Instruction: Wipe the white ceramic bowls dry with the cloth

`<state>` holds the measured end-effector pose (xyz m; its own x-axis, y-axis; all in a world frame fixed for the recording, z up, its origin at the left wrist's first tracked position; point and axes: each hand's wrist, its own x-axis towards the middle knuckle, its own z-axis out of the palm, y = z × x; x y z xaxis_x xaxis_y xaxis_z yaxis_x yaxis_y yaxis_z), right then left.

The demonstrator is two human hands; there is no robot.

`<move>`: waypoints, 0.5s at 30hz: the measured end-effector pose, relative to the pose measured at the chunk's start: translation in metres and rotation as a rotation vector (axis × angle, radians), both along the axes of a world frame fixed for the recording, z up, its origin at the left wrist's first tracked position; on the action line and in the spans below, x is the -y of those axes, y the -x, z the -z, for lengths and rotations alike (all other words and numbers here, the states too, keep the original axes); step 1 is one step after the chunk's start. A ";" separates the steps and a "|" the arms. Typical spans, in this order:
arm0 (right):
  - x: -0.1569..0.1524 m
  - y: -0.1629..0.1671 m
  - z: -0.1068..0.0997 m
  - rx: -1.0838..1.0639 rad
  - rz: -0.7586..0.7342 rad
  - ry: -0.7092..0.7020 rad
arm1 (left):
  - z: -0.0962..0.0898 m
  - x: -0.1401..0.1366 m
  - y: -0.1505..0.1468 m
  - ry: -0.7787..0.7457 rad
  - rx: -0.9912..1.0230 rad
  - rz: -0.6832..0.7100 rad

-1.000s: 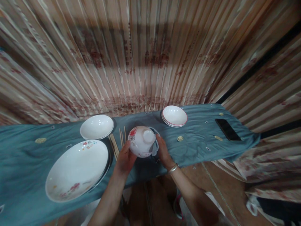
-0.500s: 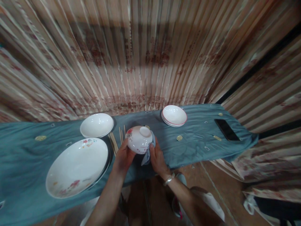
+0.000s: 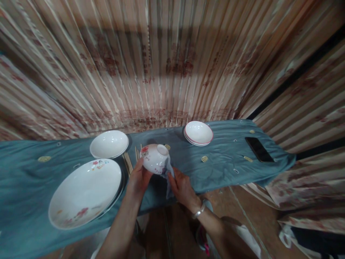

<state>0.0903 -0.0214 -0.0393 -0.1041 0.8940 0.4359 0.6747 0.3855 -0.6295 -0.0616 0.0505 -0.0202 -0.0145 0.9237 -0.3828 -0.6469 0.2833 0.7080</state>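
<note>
A white bowl (image 3: 155, 162) with red flowers is held tilted over the table, its foot ring facing up and away. My left hand (image 3: 138, 180) grips the bowl by its left rim, fingers partly hidden under it. My right hand (image 3: 183, 187) is closed on a light blue cloth (image 3: 169, 176), which touches the bowl's right side and hangs down below it. A bracelet circles my right wrist. Just left of the bowl, several wooden chopsticks (image 3: 127, 163) lie on the cloth-covered table.
Large floral plates (image 3: 87, 194) lie stacked at the left, with white bowls (image 3: 109, 144) behind them. Red-rimmed bowls (image 3: 198, 133) are stacked at the back right. A black phone (image 3: 259, 149) rests on the green tablecloth (image 3: 223, 154). Curtains (image 3: 161, 72) hang behind.
The bowl has shifted slightly left and turned in my left hand. My right hand has moved a little down and right, and the cloth hangs more stretched out.
</note>
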 end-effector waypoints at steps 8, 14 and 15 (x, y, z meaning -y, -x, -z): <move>-0.016 -0.031 -0.021 -0.186 0.242 -0.044 | -0.002 0.013 -0.015 -0.021 0.025 0.061; -0.019 -0.027 -0.012 -0.051 0.161 -0.046 | -0.004 0.021 -0.023 -0.044 0.052 0.129; -0.019 -0.025 -0.011 -0.055 0.167 -0.040 | -0.003 0.022 -0.024 -0.046 0.048 0.136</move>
